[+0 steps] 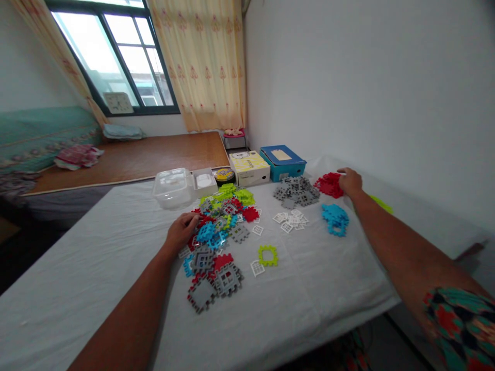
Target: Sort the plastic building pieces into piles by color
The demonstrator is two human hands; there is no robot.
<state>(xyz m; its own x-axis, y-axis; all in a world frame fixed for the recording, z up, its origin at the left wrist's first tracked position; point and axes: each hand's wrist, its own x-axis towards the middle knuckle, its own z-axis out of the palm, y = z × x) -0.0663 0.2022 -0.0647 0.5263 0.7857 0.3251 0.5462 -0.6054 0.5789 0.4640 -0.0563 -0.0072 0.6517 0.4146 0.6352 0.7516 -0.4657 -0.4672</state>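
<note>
My left hand (181,233) rests at the left edge of a mixed heap of plastic interlocking tiles (216,236) in red, blue, grey and green. Its fingers are curled down against the heap beside red tiles; what they hold is hidden. At the far right, my right hand (351,182) reaches a pile of red interlocking tiles (328,185), fingers closed at its edge on a red tile. Close to that hand lie blue tiles (335,219), a grey tile pile (297,191) and green tiles (382,204), partly behind my forearm.
White window-shaped pieces (291,221) lie mid-table, with a green frame tile (268,255) nearer me. Along the back stand a clear plastic tub (173,188), a white box (204,181), a round tin (224,176), a yellow-white box (249,168) and a blue box (282,163). A wall borders the right.
</note>
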